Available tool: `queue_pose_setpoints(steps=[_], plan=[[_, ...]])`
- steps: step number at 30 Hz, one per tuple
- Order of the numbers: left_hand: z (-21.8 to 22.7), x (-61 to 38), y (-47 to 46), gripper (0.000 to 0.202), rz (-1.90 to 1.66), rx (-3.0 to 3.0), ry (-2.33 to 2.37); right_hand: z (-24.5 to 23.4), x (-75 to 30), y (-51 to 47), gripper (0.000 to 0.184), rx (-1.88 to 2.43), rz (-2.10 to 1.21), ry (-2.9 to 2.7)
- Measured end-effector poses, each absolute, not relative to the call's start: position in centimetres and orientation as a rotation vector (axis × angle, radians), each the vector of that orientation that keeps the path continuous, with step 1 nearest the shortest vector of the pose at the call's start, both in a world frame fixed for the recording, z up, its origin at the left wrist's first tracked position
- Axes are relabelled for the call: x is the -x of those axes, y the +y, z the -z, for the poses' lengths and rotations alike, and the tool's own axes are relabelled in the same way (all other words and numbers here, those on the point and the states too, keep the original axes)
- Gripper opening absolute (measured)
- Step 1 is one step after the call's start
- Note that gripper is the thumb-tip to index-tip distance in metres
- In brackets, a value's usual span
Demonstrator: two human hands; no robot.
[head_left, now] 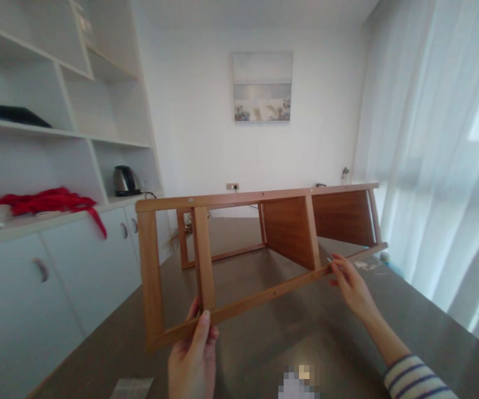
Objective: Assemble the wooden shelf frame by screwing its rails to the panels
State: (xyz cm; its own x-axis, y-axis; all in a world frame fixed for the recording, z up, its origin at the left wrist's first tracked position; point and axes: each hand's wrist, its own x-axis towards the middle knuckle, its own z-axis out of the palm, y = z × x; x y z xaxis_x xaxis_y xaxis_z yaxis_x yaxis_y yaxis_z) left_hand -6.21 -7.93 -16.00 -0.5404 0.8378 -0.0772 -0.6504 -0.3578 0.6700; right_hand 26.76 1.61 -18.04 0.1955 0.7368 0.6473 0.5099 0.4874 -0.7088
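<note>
A wooden shelf rack [243, 305] lies on its side on the dark table, its ladder-like side frame facing me and two brown boards [287, 230] fixed between the frames toward the right. My left hand [193, 349] grips the lower rail at the left, thumb in front, where a crossbar [205, 260] meets it; that end looks raised off the table. At the lower rail right of the middle, my right hand [349, 285] is closed in a pinch. A small pale pin-like piece [329, 260] shows at its fingertips, too small to name surely.
A clear plastic bag [132, 388] lies at the table's near left edge. Small pale scraps [366, 266] lie at the right of the table [305, 338]. White cabinets at left hold a kettle [125, 180] and red cloth [52, 200]. Sheer curtains [434, 166] hang at right.
</note>
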Motion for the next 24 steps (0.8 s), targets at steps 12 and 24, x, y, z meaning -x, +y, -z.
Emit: queue_pose_setpoints(steps=[12,24], plan=[[15.5,6.7,-6.9,0.025,-2.1,-0.391,0.727,18.3,-25.8,0.8,0.034,1.098,-0.138,-1.508],[14.4,1.4,-6.9,0.011,-1.589,-0.41,0.841,17.8,-24.7,-0.8,0.034,1.065,-0.151,-1.476]])
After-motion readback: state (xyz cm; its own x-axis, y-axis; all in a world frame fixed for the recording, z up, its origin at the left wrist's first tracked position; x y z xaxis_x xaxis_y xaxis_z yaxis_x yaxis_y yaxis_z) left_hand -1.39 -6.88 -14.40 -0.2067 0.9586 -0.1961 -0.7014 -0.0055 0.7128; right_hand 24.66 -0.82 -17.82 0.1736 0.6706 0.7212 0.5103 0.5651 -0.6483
